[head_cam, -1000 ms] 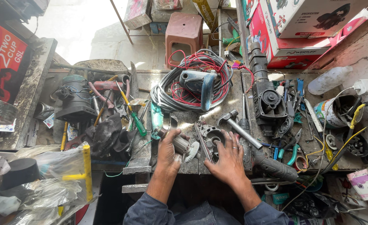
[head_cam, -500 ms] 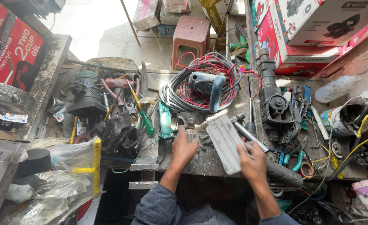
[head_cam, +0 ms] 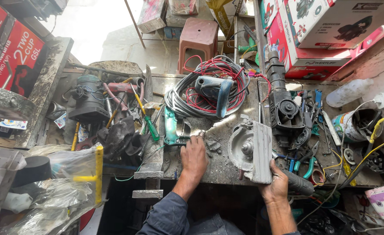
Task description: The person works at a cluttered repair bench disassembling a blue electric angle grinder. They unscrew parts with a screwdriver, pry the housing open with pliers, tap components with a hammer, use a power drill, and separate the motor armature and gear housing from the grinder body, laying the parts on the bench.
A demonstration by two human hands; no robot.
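Saw guard [head_cam: 250,150], grey metal with a round hub, standing on edge near the front edge of the bench [head_cam: 220,167], right of middle. Held at its lower corner by the right hand [head_cam: 276,185], grip pinching the guard's flat plate. Left hand [head_cam: 194,156] laid palm-down on the bench just left of the guard, grip loosely spread, fingertips [head_cam: 199,135] touching a green housing piece [head_cam: 171,126]; whether anything is pinched there, cannot tell.

Behind both hands, toward the back edge: coil of grey and red cable [head_cam: 213,82] with a blue-grey saw handle [head_cam: 213,91] lying on top. Right of the coil, a black motor body [head_cam: 283,102] running from the back edge toward the guard. Near the left edge: dark motor [head_cam: 87,100], dark rag [head_cam: 120,137], green screwdriver [head_cam: 149,124]. Toward the right edge: paint tin [head_cam: 353,124] with yellow wires [head_cam: 370,143], teal pliers [head_cam: 307,167] near the front. Beyond the back edge, a red stool [head_cam: 198,39] on the floor. At the back right corner, stacked tool boxes [head_cam: 326,30].
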